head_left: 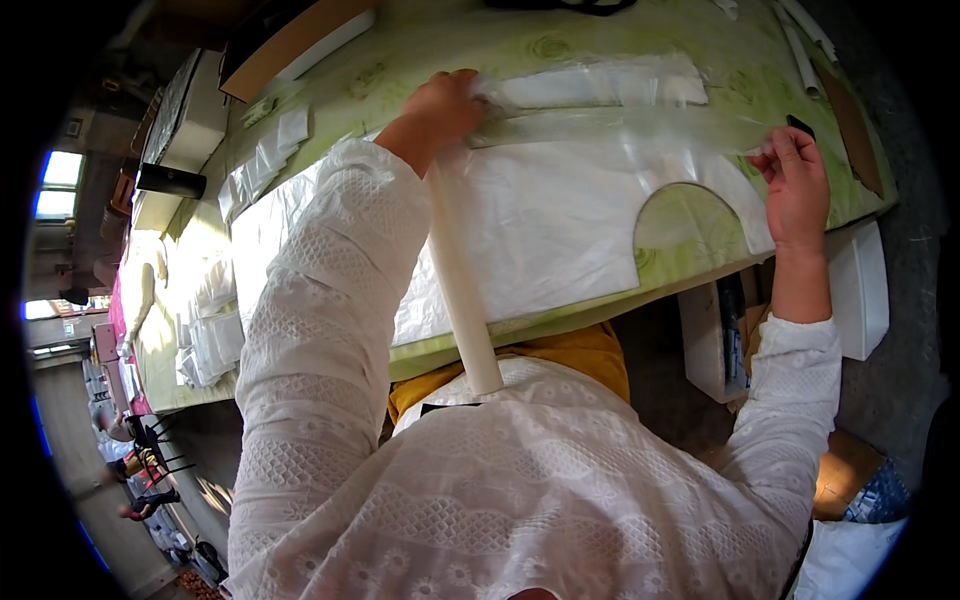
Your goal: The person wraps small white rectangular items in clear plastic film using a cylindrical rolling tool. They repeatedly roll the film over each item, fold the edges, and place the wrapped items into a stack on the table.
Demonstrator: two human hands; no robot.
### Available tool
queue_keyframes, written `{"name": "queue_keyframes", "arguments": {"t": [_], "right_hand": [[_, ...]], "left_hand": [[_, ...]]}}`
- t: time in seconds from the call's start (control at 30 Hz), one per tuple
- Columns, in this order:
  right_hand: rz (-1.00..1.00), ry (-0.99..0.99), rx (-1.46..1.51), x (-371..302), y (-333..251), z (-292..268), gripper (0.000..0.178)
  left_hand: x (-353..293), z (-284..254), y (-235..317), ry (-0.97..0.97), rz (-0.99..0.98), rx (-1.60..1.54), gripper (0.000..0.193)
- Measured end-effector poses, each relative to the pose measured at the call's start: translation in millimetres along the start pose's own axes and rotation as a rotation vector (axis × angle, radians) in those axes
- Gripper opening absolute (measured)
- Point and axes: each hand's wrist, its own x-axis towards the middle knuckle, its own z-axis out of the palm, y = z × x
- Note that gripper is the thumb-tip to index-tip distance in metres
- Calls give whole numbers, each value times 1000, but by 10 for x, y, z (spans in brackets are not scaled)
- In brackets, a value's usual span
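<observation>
Centrally, clear plastic film spans the desk, its right end pinched between the right hand's thumb and fingers; left hand at the other end, grip unclear. Nearer, a white sheet with curved cutout, crossed by a pale tube overhanging the near edge.

The left hand reaches forward, back upward, while the right hand forms a pinch.
</observation>
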Motion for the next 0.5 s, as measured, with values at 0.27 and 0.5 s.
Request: {"name": "queue_keyframes", "arguments": {"t": [0.27, 0.5], "right_hand": [[39, 33, -3, -8, 22, -35, 13], [82, 48, 28, 18, 155, -108, 13]], "left_hand": [[-44, -214, -239, 33, -16, -339, 92], [-209, -267, -489, 149, 36, -490, 109]]}}
